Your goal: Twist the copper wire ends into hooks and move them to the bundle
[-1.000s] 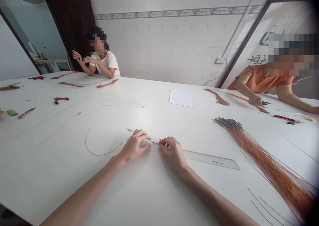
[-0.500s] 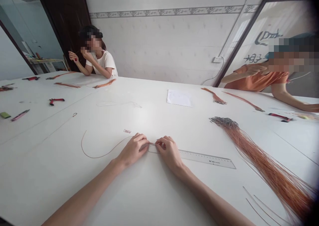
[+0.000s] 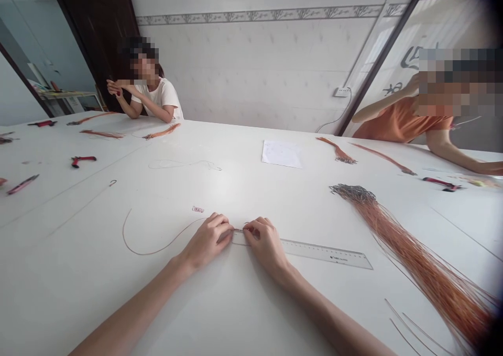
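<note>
My left hand (image 3: 206, 242) rests on the white table (image 3: 165, 188) and pinches a thin copper wire (image 3: 157, 251), which curves away to the left in a long loop. My right hand (image 3: 265, 244) meets it at the near end of a clear plastic ruler (image 3: 326, 254), its fingers closed on the wire's end. A small reddish bit shows between those fingers, too small to identify. The hands almost touch, and the wire between them is mostly hidden. A small pink-and-white tag (image 3: 198, 209) lies just beyond my left hand.
A large bundle of copper wires (image 3: 416, 256) lies to my right, with loose wires beside it. Further off are a sheet of paper (image 3: 282, 154), red-handled pliers (image 3: 84, 159) and smaller wire bundles (image 3: 163, 131). Two seated people are across the table and at its right.
My hands stay together on the wire, with little movement. The whole view has drifted slightly. The person at the right has lifted a hand from the table towards their head.
</note>
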### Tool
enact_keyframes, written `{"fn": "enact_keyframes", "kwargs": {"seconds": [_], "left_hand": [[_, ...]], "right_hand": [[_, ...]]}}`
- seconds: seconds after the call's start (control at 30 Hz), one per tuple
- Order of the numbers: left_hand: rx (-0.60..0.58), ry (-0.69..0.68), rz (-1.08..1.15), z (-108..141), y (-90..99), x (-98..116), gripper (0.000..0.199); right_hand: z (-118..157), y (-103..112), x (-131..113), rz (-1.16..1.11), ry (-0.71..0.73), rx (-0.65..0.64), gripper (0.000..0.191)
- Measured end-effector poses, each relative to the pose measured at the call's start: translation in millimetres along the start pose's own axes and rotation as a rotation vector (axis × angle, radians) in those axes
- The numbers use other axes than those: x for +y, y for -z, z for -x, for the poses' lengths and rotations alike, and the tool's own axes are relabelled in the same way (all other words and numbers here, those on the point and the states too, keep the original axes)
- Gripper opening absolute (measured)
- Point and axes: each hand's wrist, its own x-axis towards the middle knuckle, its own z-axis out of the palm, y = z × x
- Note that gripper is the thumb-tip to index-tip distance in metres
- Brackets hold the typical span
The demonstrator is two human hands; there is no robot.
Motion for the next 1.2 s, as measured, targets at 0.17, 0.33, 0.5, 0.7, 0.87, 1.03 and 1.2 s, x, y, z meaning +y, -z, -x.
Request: {"fn": "enact_keyframes", "kwargs": {"seconds": [0.17,0.33,0.5,0.7,0.87,1.03,1.2], "left_hand": [[-0.013,-0.002,-0.004,0.4,0.2,-0.3,0.016],[-0.01,-0.001,-0.002,1.2,0.5,0.5,0.018],[-0.047,0.022,0.001,2.3,0.5,-0.2,0.018],[-0.062,0.027,-0.023,2.0,0.5,-0.7,0.017],[-0.058,0.022,-0.033,2.3,-0.5,-1.3,0.018],[-0.043,0.004,-0.038,2.8,-1.7,-2.6,0.019],[-0.042,-0.005,-0.057,3.5,-1.4,-2.1,0.019]], "right_hand": [[0.4,2.8,-3.9,-0.004,-0.041,-0.03,0.019],[0.2,3.9,-6.0,0.001,-0.061,-0.045,0.018],[0.4,4.0,-4.4,-0.009,-0.066,-0.051,0.019],[1.4,4.9,-4.1,-0.018,-0.074,-0.065,0.02],[2.8,3.6,-3.9,-0.007,-0.052,-0.051,0.021],[3.8,1.7,-2.2,0.013,-0.018,-0.031,0.021],[4.5,1.0,0.0,0.033,0.02,-0.013,0.021]]}}
